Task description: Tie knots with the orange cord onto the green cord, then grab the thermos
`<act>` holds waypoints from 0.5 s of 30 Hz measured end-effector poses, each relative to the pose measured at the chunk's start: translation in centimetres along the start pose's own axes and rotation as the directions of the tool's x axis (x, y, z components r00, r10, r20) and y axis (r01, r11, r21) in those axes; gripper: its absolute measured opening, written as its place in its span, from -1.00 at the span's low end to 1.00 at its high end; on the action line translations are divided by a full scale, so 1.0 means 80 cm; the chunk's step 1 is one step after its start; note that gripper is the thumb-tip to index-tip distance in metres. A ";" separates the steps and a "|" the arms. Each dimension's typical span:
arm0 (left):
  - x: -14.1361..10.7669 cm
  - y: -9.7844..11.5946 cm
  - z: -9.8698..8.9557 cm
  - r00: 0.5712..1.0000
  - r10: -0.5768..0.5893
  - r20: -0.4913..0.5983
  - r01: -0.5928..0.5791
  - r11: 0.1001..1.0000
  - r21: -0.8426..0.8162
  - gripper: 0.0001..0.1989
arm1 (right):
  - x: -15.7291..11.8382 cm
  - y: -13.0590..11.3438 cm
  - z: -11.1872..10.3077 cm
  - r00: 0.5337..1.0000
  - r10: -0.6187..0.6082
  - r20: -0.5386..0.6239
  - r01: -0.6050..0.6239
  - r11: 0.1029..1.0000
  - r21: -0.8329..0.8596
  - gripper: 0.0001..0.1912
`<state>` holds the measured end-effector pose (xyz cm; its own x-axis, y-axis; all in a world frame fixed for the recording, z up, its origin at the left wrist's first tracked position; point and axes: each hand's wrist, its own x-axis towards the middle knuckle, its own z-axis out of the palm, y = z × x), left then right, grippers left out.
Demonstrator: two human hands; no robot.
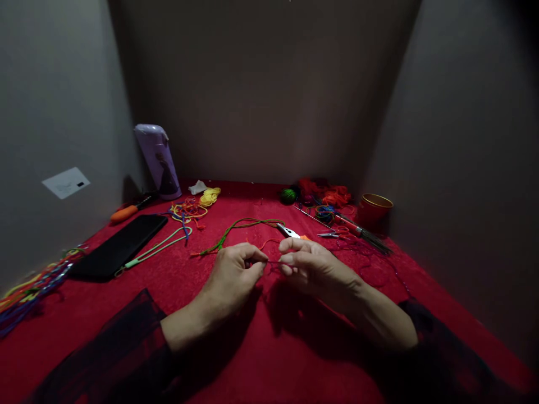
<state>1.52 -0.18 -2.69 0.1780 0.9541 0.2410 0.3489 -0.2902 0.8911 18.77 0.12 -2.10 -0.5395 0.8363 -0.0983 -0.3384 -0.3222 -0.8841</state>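
Observation:
My left hand [236,272] pinches a thin dark red cord [273,262] between thumb and forefinger. The cord spans the small gap to my right hand [318,269], whose bent fingers close on its other part. Just beyond my hands, a green cord [242,225] with reddish ends lies in a curve on the table. Its right end reaches the metal jaws of a pair of pliers [288,231], and the pliers' handles are mostly hidden behind my right hand. Loose dark red cord [370,264] trails over the cloth to the right.
A red cloth [261,359] covers the table. On the left are a black phone [122,247], an orange-handled tool [124,214], a purple container [158,163] and colourful cords [37,286]. To the right stand small scissors [328,234], yarn [334,195] and a red cup [374,210].

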 end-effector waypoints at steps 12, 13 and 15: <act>-0.001 0.006 -0.007 0.921 0.289 0.263 -0.321 0.943 0.087 -0.79 | -0.017 -0.078 -0.063 0.870 -0.412 -0.270 0.453 0.885 0.109 -0.86; -0.002 0.008 -0.007 0.915 0.297 0.272 -0.322 0.945 0.054 -0.79 | -0.016 -0.083 -0.074 0.841 -0.440 -0.314 0.489 0.868 0.092 -0.87; -0.004 0.013 -0.007 0.907 0.317 0.278 -0.330 0.944 -0.001 -0.80 | -0.016 -0.091 -0.097 0.765 -0.479 -0.430 0.551 0.833 0.052 -0.86</act>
<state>1.27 -0.76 -1.63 0.5281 0.7524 0.3938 0.2701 -0.5885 0.7621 27.89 4.85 0.89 0.0812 0.9851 0.1517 -0.6191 0.1691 -0.7669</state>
